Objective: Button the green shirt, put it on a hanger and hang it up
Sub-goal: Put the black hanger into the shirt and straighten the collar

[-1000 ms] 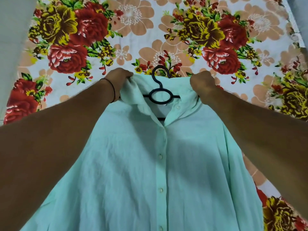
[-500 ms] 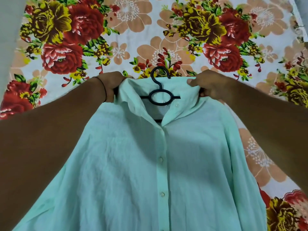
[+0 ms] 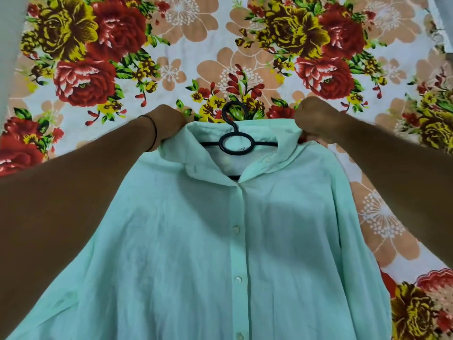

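We see green shirt (image 3: 220, 241) front-up on floral bedsheet (image 3: 191, 52): thin, softly creased weave, placket buttoned with small pearly round buttons (image 3: 235, 229), top collar button (image 3: 268, 160) undone. Black hanger (image 3: 235, 143) inside neck, slim rod arms, oval loop, curved hook poking past collar. Left hand (image 3: 169, 125) clamped on left collar edge; thin black band (image 3: 153, 130) at wrist. Right hand (image 3: 312, 117) fisted on right collar edge.

Both arms reach far out. The left hand (image 3: 169, 123) and right hand (image 3: 312, 117) are closed tight, pinching cloth.
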